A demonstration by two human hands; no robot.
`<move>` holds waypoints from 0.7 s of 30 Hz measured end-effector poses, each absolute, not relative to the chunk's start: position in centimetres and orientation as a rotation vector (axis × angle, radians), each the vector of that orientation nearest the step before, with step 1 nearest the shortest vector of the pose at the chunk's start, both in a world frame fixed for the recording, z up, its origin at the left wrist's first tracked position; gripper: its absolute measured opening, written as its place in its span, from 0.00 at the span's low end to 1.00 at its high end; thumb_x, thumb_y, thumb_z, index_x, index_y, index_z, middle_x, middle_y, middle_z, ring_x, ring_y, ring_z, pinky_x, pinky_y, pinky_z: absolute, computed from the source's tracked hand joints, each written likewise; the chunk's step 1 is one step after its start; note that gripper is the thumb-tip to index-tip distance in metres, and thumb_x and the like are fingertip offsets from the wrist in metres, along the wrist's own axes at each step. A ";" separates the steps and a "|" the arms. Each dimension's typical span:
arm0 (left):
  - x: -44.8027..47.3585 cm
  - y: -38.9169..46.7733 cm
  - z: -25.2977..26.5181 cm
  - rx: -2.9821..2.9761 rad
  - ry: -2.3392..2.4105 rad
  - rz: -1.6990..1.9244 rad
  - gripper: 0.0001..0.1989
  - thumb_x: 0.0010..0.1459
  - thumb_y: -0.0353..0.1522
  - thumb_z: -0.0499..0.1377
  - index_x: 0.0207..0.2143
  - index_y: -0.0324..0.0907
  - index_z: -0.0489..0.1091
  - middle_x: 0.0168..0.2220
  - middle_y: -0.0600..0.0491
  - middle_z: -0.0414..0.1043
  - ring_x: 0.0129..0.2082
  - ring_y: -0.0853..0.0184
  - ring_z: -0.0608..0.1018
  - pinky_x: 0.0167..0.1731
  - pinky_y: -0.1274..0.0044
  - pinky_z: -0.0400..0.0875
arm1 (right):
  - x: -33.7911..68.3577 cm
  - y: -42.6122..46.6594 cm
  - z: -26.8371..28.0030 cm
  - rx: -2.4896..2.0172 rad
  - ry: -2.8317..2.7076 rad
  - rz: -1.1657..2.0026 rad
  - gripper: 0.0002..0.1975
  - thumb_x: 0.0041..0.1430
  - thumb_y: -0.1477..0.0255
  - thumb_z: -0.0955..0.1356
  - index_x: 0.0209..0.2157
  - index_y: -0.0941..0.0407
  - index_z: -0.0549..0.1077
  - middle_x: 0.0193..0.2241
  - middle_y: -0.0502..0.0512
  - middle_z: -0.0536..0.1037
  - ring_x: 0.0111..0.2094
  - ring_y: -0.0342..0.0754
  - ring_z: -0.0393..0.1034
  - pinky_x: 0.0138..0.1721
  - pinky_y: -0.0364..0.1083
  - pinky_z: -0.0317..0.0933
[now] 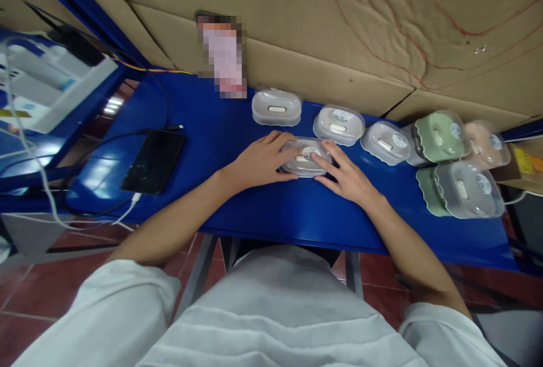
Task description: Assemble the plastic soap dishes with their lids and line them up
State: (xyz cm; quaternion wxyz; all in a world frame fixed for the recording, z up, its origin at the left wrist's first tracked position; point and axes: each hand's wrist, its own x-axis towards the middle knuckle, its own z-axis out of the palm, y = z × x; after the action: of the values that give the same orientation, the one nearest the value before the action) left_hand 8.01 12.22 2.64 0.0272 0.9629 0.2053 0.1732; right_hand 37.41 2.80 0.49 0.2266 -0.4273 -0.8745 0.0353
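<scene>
A small lidded plastic box (302, 168), with a clear cover and a round sticker on top, lies on the blue table in front of me. My left hand (265, 159) grips its left end, fingers over the cover and thumb at the near edge. At the right end, my right hand (350, 177) holds the same box, with fingertips on the cover by the sticker and the thumb low at the near side. Both hands hide the ends of the box.
Similar clear-lidded boxes (276, 108) stand along the cardboard wall (288, 56). More boxes, green (441, 136), peach (486, 145) and grey (470, 190), cluster at the right. A black phone (153, 161) with a white cable (134, 202) lies at the left. A blurred-out item (224, 56) leans against the cardboard.
</scene>
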 end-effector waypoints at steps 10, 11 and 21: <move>7.9 12.1 2.3 3.038 0.636 0.586 0.26 0.66 0.48 0.67 0.56 0.41 0.71 0.57 0.37 0.73 0.59 0.48 0.75 0.42 0.69 0.81 | 36.9 2.7 0.2 -1.132 -2.441 -0.006 0.37 0.74 0.68 0.69 0.78 0.43 0.53 0.76 0.58 0.60 0.77 0.64 0.50 0.74 0.69 0.59; 7.9 12.1 2.2 3.052 0.633 0.589 0.25 0.66 0.48 0.67 0.55 0.40 0.71 0.56 0.38 0.73 0.59 0.48 0.75 0.42 0.69 0.81 | 36.9 2.6 0.2 -1.157 -2.448 0.000 0.36 0.74 0.69 0.68 0.78 0.43 0.53 0.75 0.57 0.62 0.77 0.63 0.51 0.74 0.70 0.56; 8.0 12.2 2.1 2.935 0.629 0.660 0.26 0.62 0.46 0.71 0.52 0.40 0.70 0.56 0.38 0.73 0.58 0.48 0.76 0.45 0.64 0.82 | 36.8 2.6 -0.4 -1.132 -2.388 0.056 0.33 0.77 0.68 0.66 0.77 0.43 0.54 0.72 0.53 0.68 0.76 0.59 0.54 0.76 0.68 0.54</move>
State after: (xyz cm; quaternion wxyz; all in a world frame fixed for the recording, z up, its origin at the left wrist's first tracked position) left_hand 8.05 12.16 2.12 0.0341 0.9544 0.2046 0.2148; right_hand 36.85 2.60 -0.36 0.2467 -0.4152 -0.8754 0.0207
